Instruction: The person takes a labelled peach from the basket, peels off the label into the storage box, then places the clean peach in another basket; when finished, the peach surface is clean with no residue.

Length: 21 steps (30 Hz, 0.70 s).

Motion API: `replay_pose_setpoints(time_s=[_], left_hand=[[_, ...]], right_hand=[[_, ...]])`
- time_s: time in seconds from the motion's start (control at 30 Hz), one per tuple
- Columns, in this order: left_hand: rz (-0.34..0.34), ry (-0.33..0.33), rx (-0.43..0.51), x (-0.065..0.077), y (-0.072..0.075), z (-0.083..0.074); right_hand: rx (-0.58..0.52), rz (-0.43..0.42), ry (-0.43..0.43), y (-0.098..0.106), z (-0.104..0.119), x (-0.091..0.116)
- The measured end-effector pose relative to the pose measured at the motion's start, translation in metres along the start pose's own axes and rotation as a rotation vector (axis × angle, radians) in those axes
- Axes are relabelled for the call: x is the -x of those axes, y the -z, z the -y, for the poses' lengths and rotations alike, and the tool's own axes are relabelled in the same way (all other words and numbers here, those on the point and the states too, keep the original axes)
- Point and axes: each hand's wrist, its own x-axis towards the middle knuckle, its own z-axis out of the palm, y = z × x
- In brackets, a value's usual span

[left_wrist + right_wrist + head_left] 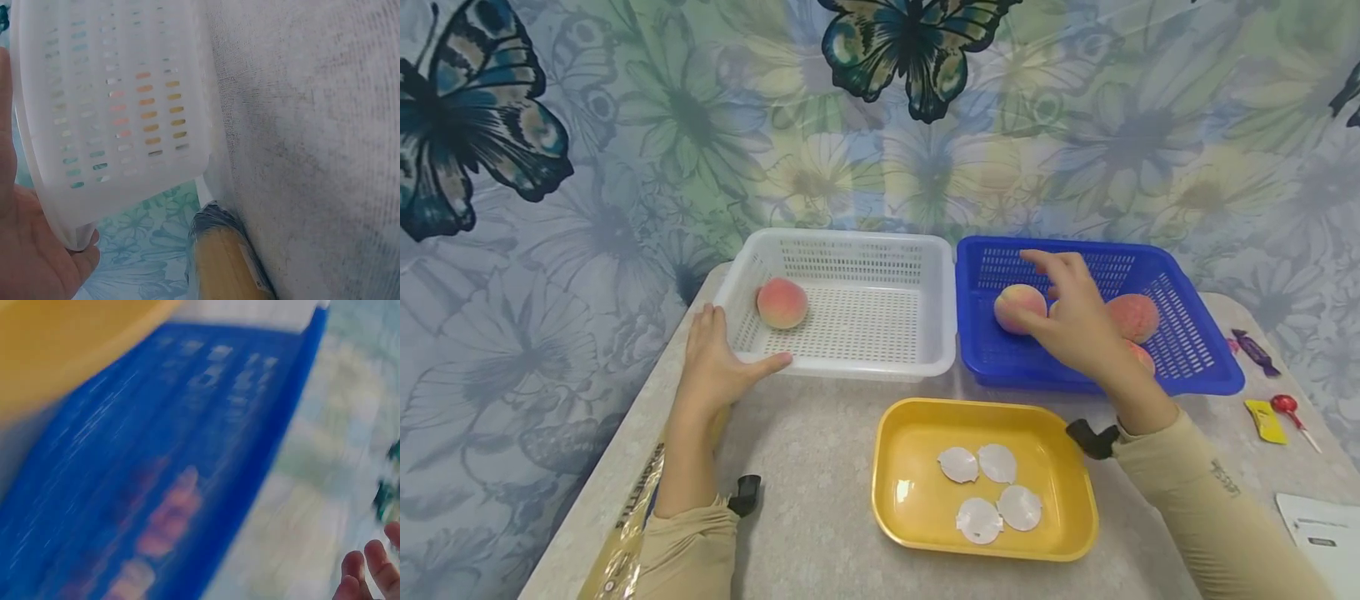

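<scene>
At the left of the table my left hand grips the front-left corner of a white plastic basket, thumb along the front rim. One peach lies inside that basket. In the left wrist view, fingers of the left hand curl at the basket's rim. Over the blue basket my right hand is held with fingers spread, close to a peach; whether it touches it I cannot tell. Another peach lies right of the hand, and others are partly hidden by it.
A yellow tray in front holds several thin white round pieces. On the right lie wrapped candies, a red lollipop and a white paper. A shiny gold strip runs along the left table edge.
</scene>
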Motion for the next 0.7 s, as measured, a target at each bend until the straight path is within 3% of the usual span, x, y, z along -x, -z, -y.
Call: replay_pose_setpoints(time_s=[0.27, 0.5, 0.7], left_hand=[[0.013, -0.012, -0.007, 0.000, 0.001, 0.005], [0.021, -0.017, 0.003, 0.001, 0.002, 0.006], [0.031, -0.005, 0.028, 0.003, 0.005, 0.004]], right_hand=[[-0.122, 0.148, 0.121, -0.058, 0.059, -0.037], [-0.195, 0.279, 0.137, -0.114, 0.091, -0.061], [-0.224, 0.337, 0.129, -0.153, 0.114, -0.079]])
